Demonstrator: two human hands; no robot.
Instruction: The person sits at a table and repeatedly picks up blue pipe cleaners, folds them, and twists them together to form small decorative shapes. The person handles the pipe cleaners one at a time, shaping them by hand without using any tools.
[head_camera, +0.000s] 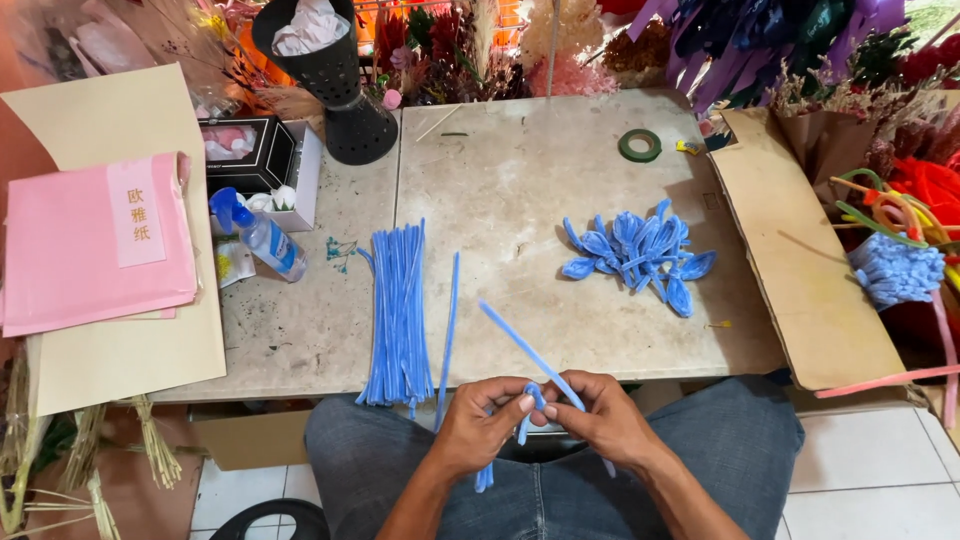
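Observation:
Both my hands meet over my lap at the table's near edge, bending one blue pipe cleaner (520, 340). My left hand (487, 422) pinches its looped part, and my right hand (605, 418) grips it beside the loop. One end of the stem slants up over the table; the other hangs down past my jeans. A bundle of straight blue pipe cleaners (398, 310) lies on the table left of my hands, with a single stem (449, 325) beside it. A pile of finished blue petal loops (640, 250) lies further back on the right.
A roll of green tape (640, 145) lies at the table's far side. A spray bottle (262, 238), small boxes (250, 150) and pink paper sheets (95, 240) sit left. A black basket stand (345, 90) stands behind. An open cardboard box (800, 250) with coloured stems is at right.

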